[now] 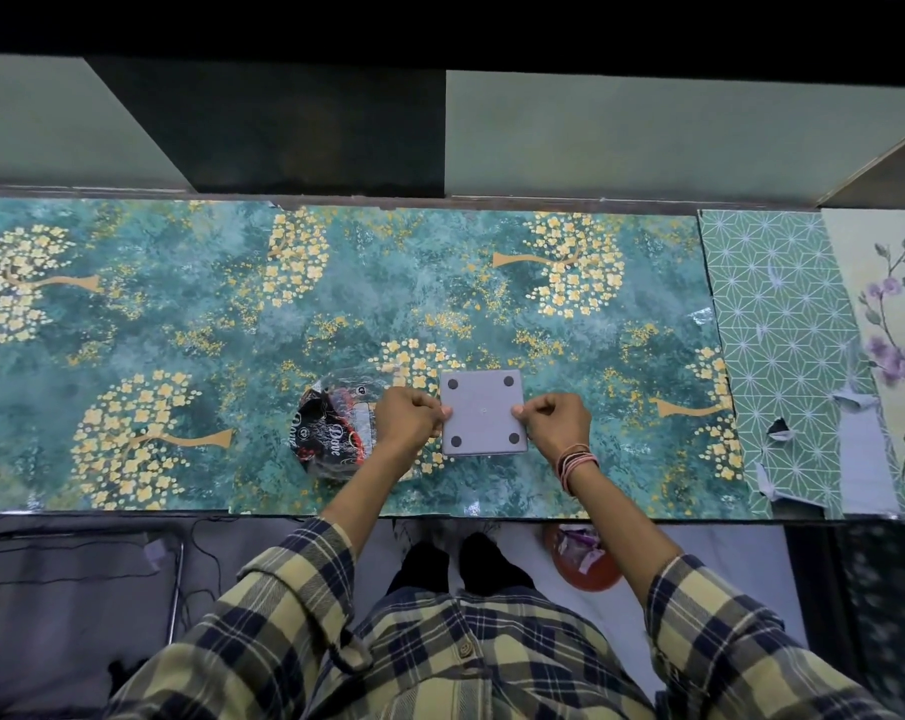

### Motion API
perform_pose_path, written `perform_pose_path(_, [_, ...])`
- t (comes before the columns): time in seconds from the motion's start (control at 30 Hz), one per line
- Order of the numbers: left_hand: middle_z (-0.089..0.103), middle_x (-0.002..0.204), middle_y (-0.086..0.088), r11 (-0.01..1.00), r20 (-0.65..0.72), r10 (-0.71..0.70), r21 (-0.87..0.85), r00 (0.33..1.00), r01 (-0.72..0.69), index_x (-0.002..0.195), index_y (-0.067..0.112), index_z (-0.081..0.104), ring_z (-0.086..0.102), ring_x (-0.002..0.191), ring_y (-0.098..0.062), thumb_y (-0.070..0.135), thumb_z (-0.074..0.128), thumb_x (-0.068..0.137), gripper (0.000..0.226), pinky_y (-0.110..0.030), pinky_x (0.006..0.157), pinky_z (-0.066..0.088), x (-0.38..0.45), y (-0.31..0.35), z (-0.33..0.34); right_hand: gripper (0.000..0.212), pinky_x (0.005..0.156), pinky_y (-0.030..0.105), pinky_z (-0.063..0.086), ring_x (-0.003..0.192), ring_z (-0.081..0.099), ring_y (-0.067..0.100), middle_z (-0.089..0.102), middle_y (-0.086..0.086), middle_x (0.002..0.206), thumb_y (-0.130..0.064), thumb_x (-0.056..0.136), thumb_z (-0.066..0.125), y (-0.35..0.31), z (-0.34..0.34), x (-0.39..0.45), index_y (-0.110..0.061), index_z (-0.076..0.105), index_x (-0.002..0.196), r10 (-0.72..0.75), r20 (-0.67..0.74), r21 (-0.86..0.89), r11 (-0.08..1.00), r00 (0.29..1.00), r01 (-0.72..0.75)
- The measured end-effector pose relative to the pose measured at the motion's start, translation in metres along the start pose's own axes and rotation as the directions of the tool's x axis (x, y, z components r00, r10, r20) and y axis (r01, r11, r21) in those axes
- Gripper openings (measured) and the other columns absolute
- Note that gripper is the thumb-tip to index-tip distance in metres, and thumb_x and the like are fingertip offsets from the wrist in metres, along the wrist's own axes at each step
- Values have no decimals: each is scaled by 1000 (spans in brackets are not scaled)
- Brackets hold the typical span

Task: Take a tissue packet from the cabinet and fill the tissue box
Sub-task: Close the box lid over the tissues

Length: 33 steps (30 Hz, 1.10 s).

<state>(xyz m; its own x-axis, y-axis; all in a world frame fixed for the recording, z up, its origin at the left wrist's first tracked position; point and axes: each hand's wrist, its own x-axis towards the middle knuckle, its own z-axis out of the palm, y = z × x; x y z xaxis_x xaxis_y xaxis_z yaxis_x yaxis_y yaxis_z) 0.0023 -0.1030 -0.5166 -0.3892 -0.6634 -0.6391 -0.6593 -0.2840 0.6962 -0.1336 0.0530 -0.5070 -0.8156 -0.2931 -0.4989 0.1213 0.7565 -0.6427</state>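
A grey square tissue box (483, 413) lies upside down on the patterned counter (180, 324), its base with four dark round pads facing up. My left hand (407, 417) grips its left edge and my right hand (553, 419) grips its right edge, fingers curled. To the left of the box, partly under my left wrist, lies a crumpled clear and black plastic tissue packet (330, 433) with white lettering. Whether tissues are inside the box is hidden.
Cabinet compartments (647, 137) run along the back of the counter, one dark opening (310, 132) left of centre. Green geometric and floral sheets (783, 330) cover the counter's right end. Below the front edge an orange bin (585, 558) with wrappers stands on the floor.
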Motion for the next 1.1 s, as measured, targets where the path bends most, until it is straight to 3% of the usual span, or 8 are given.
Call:
perform_pose_path(0.33, [74,79,-18,983,-2,40,178,999,-39,75,-6,70,74,77,-35,11,79,86,22,-49,74,63,6,-4,8,27,76,31,54,75,67,24,73,10,74,-23,83,81,7,3,13,1,75,71,58,68,-70,996,996,-53])
perform_pose_path(0.47, [74,79,-21,960,98,64,266,993,-88,81,-8,71,75,78,-37,13,69,93,25,-58,74,62,10,-7,11,33,70,51,62,72,73,37,74,24,83,-29,90,72,9,7,19,-3,64,72,98,153,-149,986,983,-76])
perform_pose_path(0.6, [74,88,-19,941,164,50,323,985,-102,97,-7,71,75,72,-35,14,59,102,25,-47,65,64,1,0,6,26,44,38,60,81,73,34,66,18,110,-31,96,66,4,0,13,-12,59,112,197,267,-74,980,943,-184])
perform_pose_path(0.67, [72,100,-19,947,247,-8,314,969,-72,116,-2,65,75,72,-34,19,50,107,27,-44,63,65,-3,1,5,36,48,42,62,85,73,35,66,18,118,-27,99,61,2,-6,12,-16,54,132,236,395,41,961,888,-274])
perform_pose_path(0.8, [65,125,-18,995,333,-45,102,942,12,148,9,49,74,86,-32,16,46,109,40,-41,64,66,-9,-4,0,44,77,60,61,93,73,37,69,19,121,-21,103,56,1,-11,9,-14,49,146,164,523,200,930,836,-308])
perform_pose_path(0.9, [59,143,-16,990,272,85,-130,959,-50,155,19,44,70,107,-30,-2,51,103,56,-42,78,65,-12,-7,-6,52,85,68,55,110,65,42,63,18,125,-49,96,60,-5,-14,6,-15,56,135,106,534,472,786,839,-399])
perform_pose_path(1.0, [59,148,-2,909,190,130,-415,973,-41,138,18,65,63,122,-24,-20,59,88,63,-43,87,63,-20,3,-9,69,87,75,49,114,61,44,57,21,124,-68,88,57,-10,-15,6,-5,57,117,113,510,685,546,853,-482])
perform_pose_path(1.1, [63,143,-4,799,159,109,-602,981,9,101,2,78,63,122,-27,-20,58,87,33,-40,81,60,-23,13,-8,63,83,63,57,98,70,37,62,25,123,-52,83,75,-15,-12,3,-2,58,118,102,461,767,454,882,-454])
